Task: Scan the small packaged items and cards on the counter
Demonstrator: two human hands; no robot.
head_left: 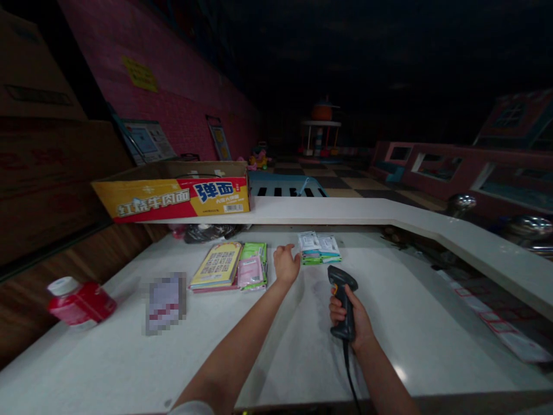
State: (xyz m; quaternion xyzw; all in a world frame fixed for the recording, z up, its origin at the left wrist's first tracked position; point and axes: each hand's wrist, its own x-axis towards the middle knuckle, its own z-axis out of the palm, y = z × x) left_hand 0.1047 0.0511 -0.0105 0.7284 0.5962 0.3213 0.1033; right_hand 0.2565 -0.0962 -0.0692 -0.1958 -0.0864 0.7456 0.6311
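My right hand [352,317] is wrapped round the grip of a black barcode scanner [345,311], its cable running down to the counter's front edge. My left hand [286,265] is over the counter, thumb and fingers apart and slightly bent, with nothing seen in it. Just right of it lies a stack of small flat packets [318,248], silvery white on top and green below. To its left are green and pink packets [252,268] beside a pile of thin booklets [217,265] with a yellow cover.
A red bottle with a white cap [80,302] lies on the left, near a blurred-out item [165,304]. A yellow and red cardboard box [181,196] sits on the raised white ledge [324,210]. Brown cartons [56,173] are stacked at far left; metal domes [529,230] show at right.
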